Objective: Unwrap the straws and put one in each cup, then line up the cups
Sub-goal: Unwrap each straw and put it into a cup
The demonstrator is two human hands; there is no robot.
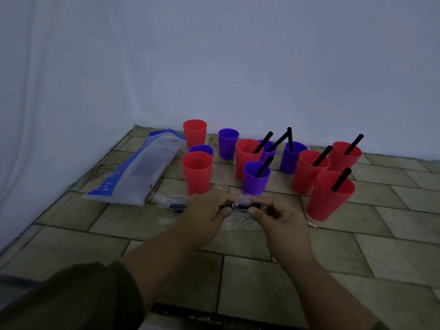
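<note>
I can read nothing here. The blue print on my straw bag [133, 170] is too blurred.

Eleven plastic cups [247, 160], red and purple, upright in a loose cluster on tiled floor. Black straws [262, 142] leaning in seven of them; four cups at left empty. One black straw [240, 206], horizontal, part-sheathed in clear wrapper [238, 219], just before the cluster.
</note>
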